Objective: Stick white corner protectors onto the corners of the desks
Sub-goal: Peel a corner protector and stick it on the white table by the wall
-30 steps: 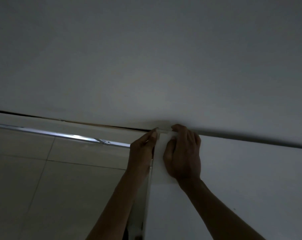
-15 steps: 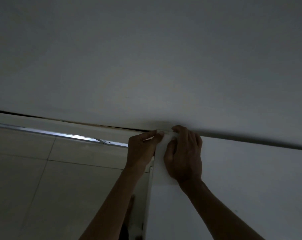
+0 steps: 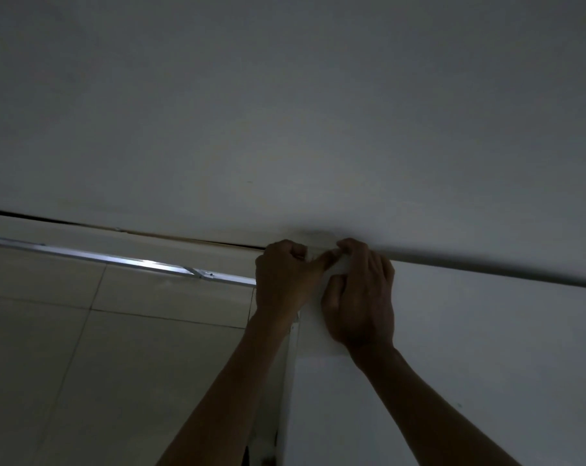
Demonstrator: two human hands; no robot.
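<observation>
1. Head view is dim: both hands meet at the far left corner of the white worktop [image 3: 453,348], against the wall [image 3: 285,112].
2. My left hand [image 3: 285,280] is curled, forefinger stretched onto the corner protector [image 3: 338,267]; my right hand [image 3: 362,297] curls over it, thumb pressing down.
3. I judge the pressing-on step is underway.
4. Next calls for firm pressure along both edges before letting go.
5. Tiled floor [image 3: 83,364] lies left.

I can read no text, label, brand or number anywhere here; the light is dim and every surface I see looks blank.
</observation>
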